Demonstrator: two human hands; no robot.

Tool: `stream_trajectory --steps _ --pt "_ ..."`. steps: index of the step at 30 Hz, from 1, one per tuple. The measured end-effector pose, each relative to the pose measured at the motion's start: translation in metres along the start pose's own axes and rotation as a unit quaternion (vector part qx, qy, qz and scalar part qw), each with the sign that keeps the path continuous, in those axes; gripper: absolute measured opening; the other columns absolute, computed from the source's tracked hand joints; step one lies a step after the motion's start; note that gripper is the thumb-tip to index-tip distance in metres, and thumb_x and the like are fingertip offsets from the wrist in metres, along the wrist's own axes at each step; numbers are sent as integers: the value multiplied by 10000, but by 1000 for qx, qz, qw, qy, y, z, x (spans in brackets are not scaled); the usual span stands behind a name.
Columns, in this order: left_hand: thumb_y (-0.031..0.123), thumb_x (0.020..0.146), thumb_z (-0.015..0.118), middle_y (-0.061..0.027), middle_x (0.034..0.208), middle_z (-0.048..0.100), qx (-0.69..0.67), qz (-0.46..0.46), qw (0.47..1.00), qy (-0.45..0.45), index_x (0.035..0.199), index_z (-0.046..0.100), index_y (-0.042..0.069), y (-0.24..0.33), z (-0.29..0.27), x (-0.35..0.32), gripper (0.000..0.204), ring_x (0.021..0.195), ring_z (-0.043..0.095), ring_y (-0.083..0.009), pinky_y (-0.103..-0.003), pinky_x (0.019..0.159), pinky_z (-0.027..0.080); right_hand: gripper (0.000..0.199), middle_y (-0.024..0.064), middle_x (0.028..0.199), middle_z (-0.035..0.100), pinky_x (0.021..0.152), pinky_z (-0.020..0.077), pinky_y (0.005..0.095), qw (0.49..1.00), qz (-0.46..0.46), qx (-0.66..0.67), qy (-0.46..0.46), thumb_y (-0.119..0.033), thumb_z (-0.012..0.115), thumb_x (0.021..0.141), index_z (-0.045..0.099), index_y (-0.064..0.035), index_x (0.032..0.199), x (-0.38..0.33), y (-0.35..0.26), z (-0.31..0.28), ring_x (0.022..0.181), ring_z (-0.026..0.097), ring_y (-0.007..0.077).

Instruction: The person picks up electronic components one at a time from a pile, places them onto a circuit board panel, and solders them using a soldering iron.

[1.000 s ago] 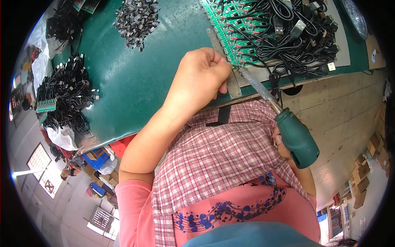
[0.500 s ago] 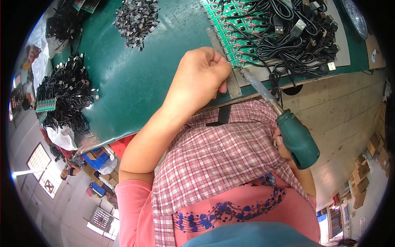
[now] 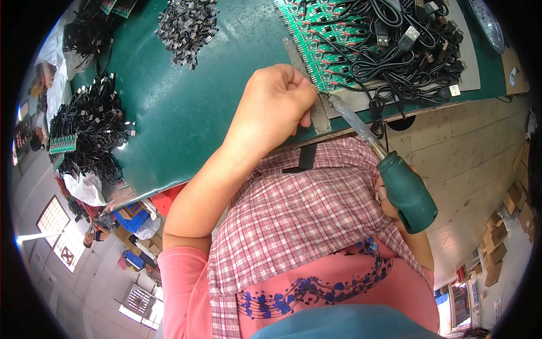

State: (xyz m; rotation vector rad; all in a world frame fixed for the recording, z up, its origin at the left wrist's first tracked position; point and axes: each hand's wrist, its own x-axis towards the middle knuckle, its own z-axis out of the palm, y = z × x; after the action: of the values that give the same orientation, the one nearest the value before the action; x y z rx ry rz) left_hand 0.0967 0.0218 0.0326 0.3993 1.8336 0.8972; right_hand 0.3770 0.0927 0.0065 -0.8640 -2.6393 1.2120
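Observation:
My left hand (image 3: 276,107) is closed in a pinch at the near end of a row of green circuit boards (image 3: 316,45); whatever lies between its fingertips is hidden. Black cables with metal USB plugs (image 3: 395,62) run from the boards on red and black wires. My right hand (image 3: 388,203) grips a soldering iron (image 3: 409,192) by its green handle and is mostly concealed behind it. The iron's worn metal shaft points up and left, its tip close to the last board and just right of my left fingertips.
Small black-and-metal connectors (image 3: 187,31) lie piled on the green tabletop (image 3: 186,113). Bundles of black cables (image 3: 93,124) with boards sit at the left edge. A grey strip (image 3: 319,116) and a flat pad (image 3: 471,68) lie by the boards. The table's near edge borders my apron (image 3: 299,209).
The soldering iron has shifted very slightly up and to the left, its tip nearer my left fingers. My left hand stays in place.

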Motion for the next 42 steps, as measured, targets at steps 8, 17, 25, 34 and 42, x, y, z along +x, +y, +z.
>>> stream_trajectory --steps 8,17,25,34,42 --pt "148 858 585 -7 555 553 -3 0 1000 -2 806 585 8 1 -1 -1 149 441 448 -56 -203 415 343 246 31 621 538 556 411 270 991 92 101 0 -237 603 819 583 -20 705 -16 6 8 574 500 133" --pt "169 875 573 -18 572 561 -36 -16 999 -19 846 604 -6 5 -2 -8 181 454 455 -61 -199 427 345 254 20 627 532 535 404 249 994 76 71 -27 -251 645 807 581 -11 749 -11 3 -2 560 490 107" --pt "143 920 477 -50 634 602 -108 5 994 28 968 600 -28 -4 -32 -6 216 485 491 -68 -199 460 383 256 10 643 526 545 407 235 923 223 310 -51 -255 657 812 563 -22 763 14 -27 -22 583 496 84" --pt "129 924 487 -45 661 608 -125 29 991 30 980 587 -32 -2 -31 -4 198 508 492 -63 -200 483 393 83 115 820 615 610 486 329 945 126 299 -41 -49 569 822 611 -1 875 24 -34 -24 700 597 190" --pt "138 927 494 -32 659 604 -103 25 994 15 982 585 -29 -3 -30 -3 199 506 484 -55 -196 480 386 190 36 702 532 591 400 273 992 100 38 -71 -188 616 824 560 -8 806 -7 -9 -12 631 477 129"
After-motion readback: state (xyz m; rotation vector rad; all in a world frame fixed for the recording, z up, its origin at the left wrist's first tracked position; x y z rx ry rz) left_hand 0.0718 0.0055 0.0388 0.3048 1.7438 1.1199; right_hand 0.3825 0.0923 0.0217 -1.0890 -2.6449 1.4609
